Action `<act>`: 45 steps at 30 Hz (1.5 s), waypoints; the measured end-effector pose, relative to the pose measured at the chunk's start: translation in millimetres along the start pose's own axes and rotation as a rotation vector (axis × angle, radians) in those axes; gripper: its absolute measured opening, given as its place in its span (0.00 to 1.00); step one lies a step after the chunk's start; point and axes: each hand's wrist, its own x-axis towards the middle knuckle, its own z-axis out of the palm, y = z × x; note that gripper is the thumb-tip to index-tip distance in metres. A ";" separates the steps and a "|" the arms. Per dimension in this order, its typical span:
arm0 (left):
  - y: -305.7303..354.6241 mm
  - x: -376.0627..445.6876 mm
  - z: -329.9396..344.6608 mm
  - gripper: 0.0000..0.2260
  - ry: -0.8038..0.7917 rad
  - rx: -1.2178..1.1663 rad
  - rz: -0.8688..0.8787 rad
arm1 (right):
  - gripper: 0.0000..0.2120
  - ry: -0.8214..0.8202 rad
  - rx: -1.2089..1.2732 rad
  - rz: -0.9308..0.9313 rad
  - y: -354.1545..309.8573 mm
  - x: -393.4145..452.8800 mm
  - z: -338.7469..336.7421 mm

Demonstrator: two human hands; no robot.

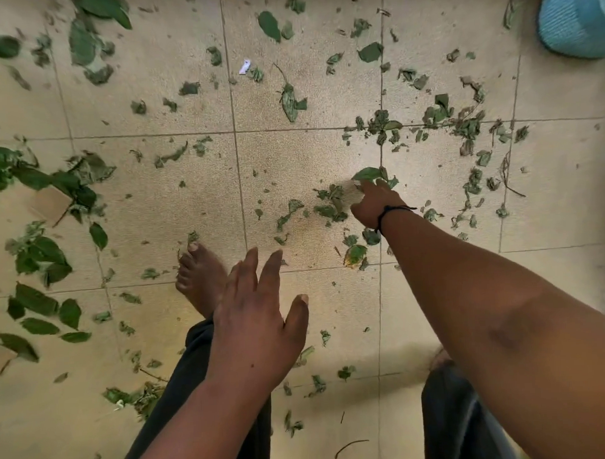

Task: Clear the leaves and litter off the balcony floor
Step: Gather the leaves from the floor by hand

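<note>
Plainly, no writing can be read anywhere: the small white scrap (244, 66) lying on a far tile bears no legible mark, and the brown card (50, 205) at the left is blank on the side that shows. The leaves (291, 101) are green, many torn to bits and some curled or withered, strewn across the beige tiled floor (149, 207); they lie thickest along the left edge and in a band on the right near a grout line, with thin twigs among them. One leaf (355, 255) near the right wrist has a yellowed edge. The right hand (374, 204) reaches down to the floor, its fingertips at a broad green leaf (367, 173); the fingers point away from the camera, so whether they pinch the leaf or only touch it cannot be told. A dark cord (393, 210) circles that wrist. The left hand (259, 320) hangs above the floor with fingers straight and spread, holding nothing. It hides part of a bare foot (198, 277) and a dark trouser leg. A blue ribbed thing (576, 17) is cut off at the top right corner, and the leaves at the left edge are blurred
</note>
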 end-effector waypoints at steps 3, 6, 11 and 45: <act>-4.8 0.7 -3.5 0.34 -0.012 0.008 -0.028 | 0.34 0.006 0.018 0.027 -6.8 11.4 2.5; -7.3 0.4 -3.2 0.32 -0.039 0.039 -0.041 | 0.37 -0.015 -0.001 0.010 -14.0 17.7 5.9; -5.1 1.1 -5.4 0.31 -0.041 0.005 -0.044 | 0.34 -0.042 0.041 -0.149 -24.3 21.4 16.6; -8.7 -8.5 -20.4 0.27 -0.118 -0.029 -0.061 | 0.07 0.163 0.189 -0.238 -86.1 -2.5 18.2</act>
